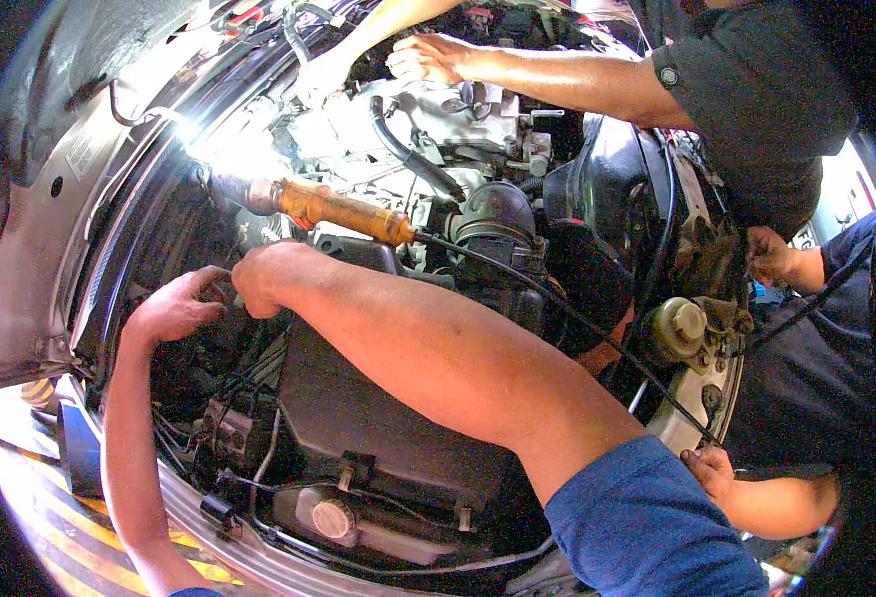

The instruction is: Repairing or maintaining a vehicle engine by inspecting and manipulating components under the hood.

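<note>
My left hand (174, 303) reaches into the dark gap at the rear left of the engine bay. Its fingers curl towards my right hand, around something dark I cannot make out. Beside it, my right hand (269, 277) is closed with the fingers bent downward, and whatever they grip is hidden. Just beyond my hands lies a lit work lamp (343, 211) with an orange handle, its glare washing out the parts around its head. Below my right forearm spreads a large black plastic box cover (378, 398).
Another person's hands (428, 60) work at the engine's far side. More hands (771, 259) show at the right, one near the lamp's black cord (567, 313). A round-capped reservoir (681, 326) stands right; a capped bottle neck (332, 518) is near the front. The raised hood (30, 219) is left.
</note>
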`<state>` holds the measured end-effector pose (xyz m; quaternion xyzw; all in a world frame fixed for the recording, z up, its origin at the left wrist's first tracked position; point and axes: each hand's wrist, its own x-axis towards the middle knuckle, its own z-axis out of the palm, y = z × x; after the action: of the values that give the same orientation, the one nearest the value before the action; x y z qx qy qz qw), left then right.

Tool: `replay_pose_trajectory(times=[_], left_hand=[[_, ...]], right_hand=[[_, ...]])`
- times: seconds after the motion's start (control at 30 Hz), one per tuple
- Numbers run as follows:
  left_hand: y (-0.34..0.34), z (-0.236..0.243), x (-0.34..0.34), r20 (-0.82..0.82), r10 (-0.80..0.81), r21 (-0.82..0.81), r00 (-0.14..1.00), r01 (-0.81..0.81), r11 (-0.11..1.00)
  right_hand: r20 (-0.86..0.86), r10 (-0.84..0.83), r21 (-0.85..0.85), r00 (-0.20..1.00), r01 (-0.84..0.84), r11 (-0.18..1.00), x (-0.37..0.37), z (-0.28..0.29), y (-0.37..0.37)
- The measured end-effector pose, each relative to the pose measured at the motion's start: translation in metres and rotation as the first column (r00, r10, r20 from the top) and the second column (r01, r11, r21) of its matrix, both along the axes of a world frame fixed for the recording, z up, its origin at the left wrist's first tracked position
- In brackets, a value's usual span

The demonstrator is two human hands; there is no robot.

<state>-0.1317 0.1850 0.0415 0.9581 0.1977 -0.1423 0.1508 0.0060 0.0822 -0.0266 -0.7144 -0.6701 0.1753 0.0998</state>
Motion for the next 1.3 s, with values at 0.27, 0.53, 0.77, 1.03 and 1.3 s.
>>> replay_pose_trajectory(times=[0.27,0.53,0.77,1.03,1.3], left_hand=[[-0.008,0.005,0.000,-0.017,0.034,0.040,0.999,-0.033,0.999],[-0.005,0.004,-0.001,0.006,-0.032,0.101,0.999,0.031,0.994],[-0.005,0.003,0.000,-0.002,0.008,0.055,1.000,-0.007,0.998],[0.003,-0.001,0.002,0.018,-0.079,0.070,0.997,0.078,0.995],[-0.004,0.002,0.001,0.007,-0.035,0.101,0.999,0.034,0.994]], right_hand=[[0.000,-0.031,0.021,1.000,0.031,0.999,-0.001,0.002,-0.006],[0.030,-0.005,0.007,1.000,0.005,1.000,-0.001,-0.001,-0.001],[0.015,0.004,0.002,1.000,-0.004,1.000,-0.001,0.001,-0.001],[0.016,0.004,-0.006,1.000,-0.004,1.000,0.000,0.004,-0.007],[0.024,0.004,0.044,1.000,-0.005,0.999,-0.002,0.006,-0.010]])
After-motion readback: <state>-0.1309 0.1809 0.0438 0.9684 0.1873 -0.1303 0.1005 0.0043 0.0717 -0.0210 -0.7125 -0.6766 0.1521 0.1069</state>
